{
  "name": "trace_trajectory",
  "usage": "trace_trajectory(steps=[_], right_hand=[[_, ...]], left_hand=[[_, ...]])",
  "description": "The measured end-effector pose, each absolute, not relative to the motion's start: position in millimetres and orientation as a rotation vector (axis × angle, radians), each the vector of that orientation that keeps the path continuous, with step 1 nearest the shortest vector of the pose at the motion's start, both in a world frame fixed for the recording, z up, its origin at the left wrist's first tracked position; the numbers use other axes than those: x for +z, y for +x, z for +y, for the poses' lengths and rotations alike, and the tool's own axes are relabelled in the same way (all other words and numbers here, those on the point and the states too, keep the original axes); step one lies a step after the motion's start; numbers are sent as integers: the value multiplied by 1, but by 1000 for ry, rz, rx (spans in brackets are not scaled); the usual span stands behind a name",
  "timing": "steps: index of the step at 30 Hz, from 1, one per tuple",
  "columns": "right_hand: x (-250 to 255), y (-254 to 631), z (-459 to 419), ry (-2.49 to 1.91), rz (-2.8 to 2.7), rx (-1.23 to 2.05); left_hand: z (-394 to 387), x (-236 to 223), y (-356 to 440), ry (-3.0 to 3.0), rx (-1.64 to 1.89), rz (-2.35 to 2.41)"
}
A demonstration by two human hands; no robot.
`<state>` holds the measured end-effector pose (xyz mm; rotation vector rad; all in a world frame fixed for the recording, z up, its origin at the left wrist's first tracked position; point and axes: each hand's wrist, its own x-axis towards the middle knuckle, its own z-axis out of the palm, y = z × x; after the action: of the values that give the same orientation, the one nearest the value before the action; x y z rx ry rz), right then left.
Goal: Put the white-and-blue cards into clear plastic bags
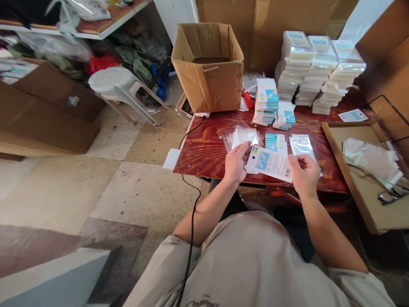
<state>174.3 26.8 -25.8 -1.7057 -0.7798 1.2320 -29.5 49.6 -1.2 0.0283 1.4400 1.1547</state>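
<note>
Head view: both hands' fingers grasp a printed card (269,163); behind, the cardboard box's (209,83) contents are hidden.

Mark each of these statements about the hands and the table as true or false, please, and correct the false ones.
1. Both hands hold one printed card between them. True: the left hand and the right hand grip the printed card at its two ends.
2. The cardboard box stands on the floor. False: the cardboard box stands on the far left corner of the wooden table.
3. Stacks of packets stand at the far right of the table. True: the tall white stacks are there.
4. The plastic stool is upright. False: the plastic stool lies tipped on the floor.
5. A black cable hangs off the table's left edge. True: the black cable runs down there.
</note>
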Motion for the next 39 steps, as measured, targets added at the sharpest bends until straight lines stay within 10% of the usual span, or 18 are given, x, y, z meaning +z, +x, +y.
trace_trajectory(steps=[15,30,39], right_hand=[[-36,155,15,-1742,-821,900],[-23,154,4,-1070,-746,2110],[-13,144,5,-1494,-652,1707]], left_hand=[[29,-4,-13,152,1058,1466],[21,14,-17,191,1083,1360],[21,13,-21,340,1197,1479]])
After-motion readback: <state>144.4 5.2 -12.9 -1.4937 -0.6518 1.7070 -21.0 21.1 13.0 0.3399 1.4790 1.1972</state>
